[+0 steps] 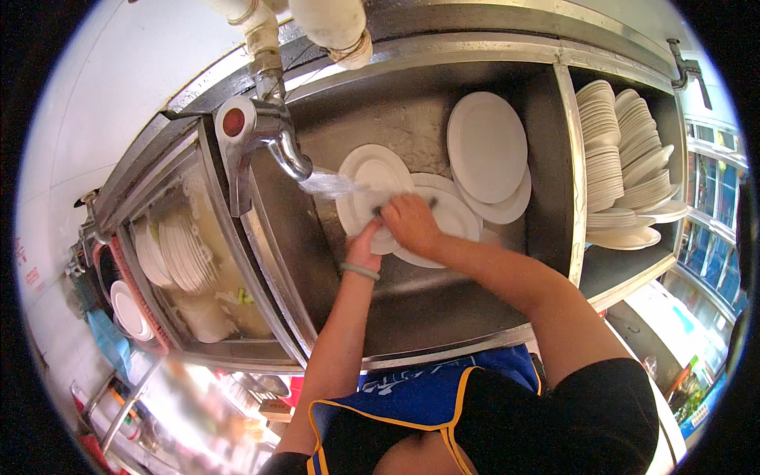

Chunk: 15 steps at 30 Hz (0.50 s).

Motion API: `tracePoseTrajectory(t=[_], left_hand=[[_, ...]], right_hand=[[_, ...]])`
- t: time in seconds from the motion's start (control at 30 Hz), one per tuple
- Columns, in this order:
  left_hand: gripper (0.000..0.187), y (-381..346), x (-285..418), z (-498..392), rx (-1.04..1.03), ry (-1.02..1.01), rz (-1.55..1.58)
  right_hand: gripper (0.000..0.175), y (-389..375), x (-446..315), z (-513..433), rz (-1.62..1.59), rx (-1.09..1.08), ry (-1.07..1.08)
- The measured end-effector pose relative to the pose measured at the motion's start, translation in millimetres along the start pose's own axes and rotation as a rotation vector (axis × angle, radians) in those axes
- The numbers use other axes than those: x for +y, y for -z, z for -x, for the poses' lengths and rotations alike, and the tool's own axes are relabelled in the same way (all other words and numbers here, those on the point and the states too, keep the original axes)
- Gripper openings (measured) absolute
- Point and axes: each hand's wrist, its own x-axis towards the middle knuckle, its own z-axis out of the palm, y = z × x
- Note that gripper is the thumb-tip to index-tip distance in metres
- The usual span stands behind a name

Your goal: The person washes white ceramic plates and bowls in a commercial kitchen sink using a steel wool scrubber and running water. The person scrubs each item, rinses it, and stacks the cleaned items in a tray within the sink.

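My left hand (pixel 364 244) grips the lower rim of a white oval plate (pixel 363 166), which is tilted under the tap's stream. Fingers bent, my right hand (pixel 414 227) presses on the right part of that plate. Small dark patches of what looks like a scouring pad (pixel 376 211) show by its fingers; most of the pad is hidden. Water (pixel 329 184) runs from a chrome tap (pixel 291 155) onto the plate. Behind my right hand, more white oval plates (pixel 457 217) overlap on the floor of the steel sink (pixel 380 119). Farther right, an oval plate (pixel 488 145) lies on another.
In the right basin, white dishes (pixel 602 172) stand in tall stacks. The left basin holds cloudy water (pixel 231 279) with stacked plates (pixel 184 249) in it. Steel dividers (pixel 570 178) separate the basins. The tap's lever (pixel 240 190) juts over the left divider.
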Motion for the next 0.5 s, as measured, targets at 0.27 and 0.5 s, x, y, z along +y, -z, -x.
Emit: tracePoseTrajectory(t=[0.27,0.5], left_hand=[[0.053,-8.0,8.6,6.9,0.050,0.026,-0.091],[0.056,-9.5,7.0,12.4,0.086,0.079,-0.129]], right_hand=[[0.015,-3.0,11.0,1.0,-0.059,0.012,-0.056],[0.017,-12.7,30.8,-28.9,-0.051,0.126,-0.033]])
